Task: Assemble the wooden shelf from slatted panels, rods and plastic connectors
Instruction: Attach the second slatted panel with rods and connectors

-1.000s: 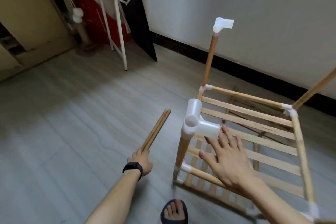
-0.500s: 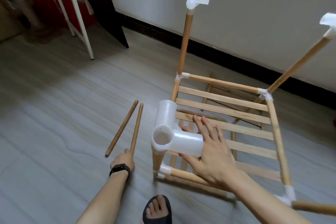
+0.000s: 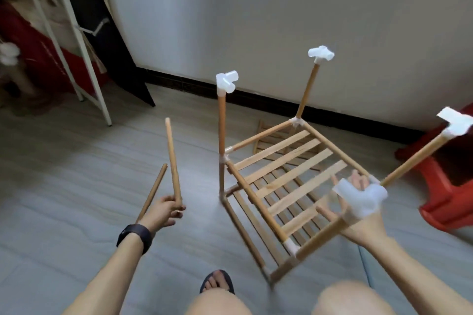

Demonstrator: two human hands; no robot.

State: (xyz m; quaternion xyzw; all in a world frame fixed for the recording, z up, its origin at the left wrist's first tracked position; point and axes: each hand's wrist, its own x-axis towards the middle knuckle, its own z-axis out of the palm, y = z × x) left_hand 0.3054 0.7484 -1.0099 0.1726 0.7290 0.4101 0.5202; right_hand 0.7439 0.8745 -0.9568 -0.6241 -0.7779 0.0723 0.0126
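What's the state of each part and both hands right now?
Left hand: grips two rods, lifted off the floor.
Right hand: fingers straight, behind near connector; contact unclear, blurred.
Shelf frame: on the floor, two slatted tiers fitted.
Other three connectors: seated on posts, side sockets empty.
Spare slatted panel: flat on the floor behind the frame.

Grey floor [image 3: 64, 174] w/ shelf frame [image 3: 256, 198], 1 slatted panel [image 3: 263, 144], red stool [image 3: 440, 202].
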